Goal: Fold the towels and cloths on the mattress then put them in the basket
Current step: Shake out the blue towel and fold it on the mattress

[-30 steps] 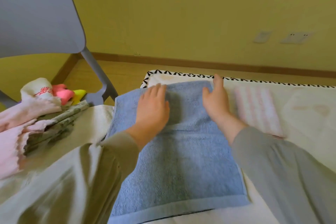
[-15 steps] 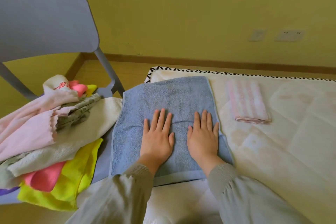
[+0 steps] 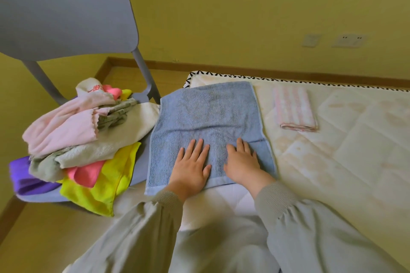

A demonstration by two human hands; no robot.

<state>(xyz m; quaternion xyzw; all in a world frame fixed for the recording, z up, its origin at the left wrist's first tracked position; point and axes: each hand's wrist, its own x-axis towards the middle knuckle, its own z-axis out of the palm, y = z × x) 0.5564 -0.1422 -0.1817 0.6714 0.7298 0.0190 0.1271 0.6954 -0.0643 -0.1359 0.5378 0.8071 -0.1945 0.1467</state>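
1. Room: yellow wall (image 3: 244, 6) w/ two sockets (image 3: 349, 40) at upper R. Wood skirting (image 3: 266, 71) runs along its foot, wood floor (image 3: 44, 228) at L.
2. Surface: cream quilted mattress (image 3: 332, 162), stained in spots, fills centre & R. Black-and-white zigzag trim on its far edge.
3. Blue towel (image 3: 208, 117) lies flat on the mattress by the far L corner, w/ a layer edge showing across its middle.
4. Left hand (image 3: 190, 168): palm down on the towel's near part, fingers straight & spread. Grip open, holding nothing.
5. Right hand (image 3: 243, 162): just beside the left, also flat on the towel, grip open. Grey sleeves (image 3: 288, 217) on both arms.
6. Folded pink striped cloth (image 3: 292, 108) sits on the mattress R of the towel, apart from it, near the far edge.
7. Grey chair (image 3: 66, 11) stands just L of the mattress. Its seat carries a loose pile of cloths (image 3: 77, 139): pink, cream, grey-green, purple. A yellow cloth (image 3: 106, 184) hangs over the seat's front.
8. Edges & space: towel's L edge reaches the pile. Bare mattress spreads R of the towel & nearer than the striped cloth. A strip of floor separates far edge & wall.
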